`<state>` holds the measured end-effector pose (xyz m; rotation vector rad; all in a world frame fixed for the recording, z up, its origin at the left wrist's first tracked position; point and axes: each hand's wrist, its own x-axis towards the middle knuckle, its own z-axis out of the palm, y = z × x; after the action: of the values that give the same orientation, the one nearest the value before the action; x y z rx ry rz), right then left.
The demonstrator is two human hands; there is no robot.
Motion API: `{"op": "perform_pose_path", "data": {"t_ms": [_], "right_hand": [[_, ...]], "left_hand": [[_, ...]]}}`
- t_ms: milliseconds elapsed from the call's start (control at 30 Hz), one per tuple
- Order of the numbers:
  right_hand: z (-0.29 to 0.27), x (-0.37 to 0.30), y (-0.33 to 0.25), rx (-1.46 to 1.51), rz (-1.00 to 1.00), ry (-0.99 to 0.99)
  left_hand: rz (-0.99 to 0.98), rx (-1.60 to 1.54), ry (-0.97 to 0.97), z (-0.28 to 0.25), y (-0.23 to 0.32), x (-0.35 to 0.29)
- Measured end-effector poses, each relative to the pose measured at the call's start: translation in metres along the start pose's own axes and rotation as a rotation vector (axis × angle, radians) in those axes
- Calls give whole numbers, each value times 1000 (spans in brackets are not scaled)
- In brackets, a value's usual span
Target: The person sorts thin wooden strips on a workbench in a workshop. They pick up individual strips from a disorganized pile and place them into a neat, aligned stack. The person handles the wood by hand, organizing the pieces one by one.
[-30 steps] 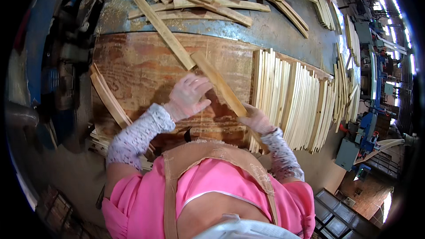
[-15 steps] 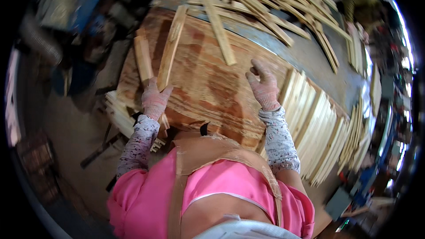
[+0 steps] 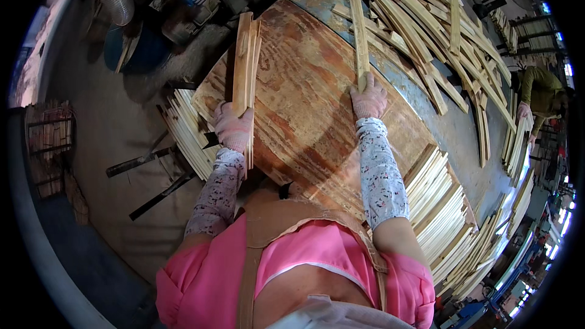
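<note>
Largest on my feed: the brown plywood board (image 3: 298, 91), butted against a grey-blue metal surface (image 3: 452, 146). On that surface lies the loose heap (image 3: 420, 18) of wood strips, crossed every which way; I'd call it the part left, and a lot of it. Next, the neat row of pale strips (image 3: 439, 201) along the board's right end, side by side; reads to me as done. Smaller: the left-hand stack (image 3: 244, 64), a few strips along the board's left edge; I'd count it as started.

Then the left hand (image 3: 233, 127), at the near end of that stack, thumb and fingers partly curled; can't tell from here if it's gripping or just resting. The right hand (image 3: 369, 97) is over the near end of a single strip (image 3: 359, 30), fingers forward; can't confirm a pinch. That strip slants from the heap's edge onto the board, not yet on either tidy group.
</note>
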<state>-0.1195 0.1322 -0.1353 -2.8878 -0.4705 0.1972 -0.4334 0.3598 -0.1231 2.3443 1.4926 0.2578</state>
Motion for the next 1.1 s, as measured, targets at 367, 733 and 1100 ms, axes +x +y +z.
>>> {"op": "perform_pose_path", "data": {"t_ms": [367, 733, 1100], "right_hand": [[-13, -64, 56, 672, 21, -294], [-28, -106, 94, 1151, 325, -507], [-55, -270, 167, 1273, 677, -193]], "left_hand": [[84, 147, 74, 10, 32, 37], [665, -485, -250, 135, 247, 42], [1000, 517, -334, 179, 423, 168]]}}
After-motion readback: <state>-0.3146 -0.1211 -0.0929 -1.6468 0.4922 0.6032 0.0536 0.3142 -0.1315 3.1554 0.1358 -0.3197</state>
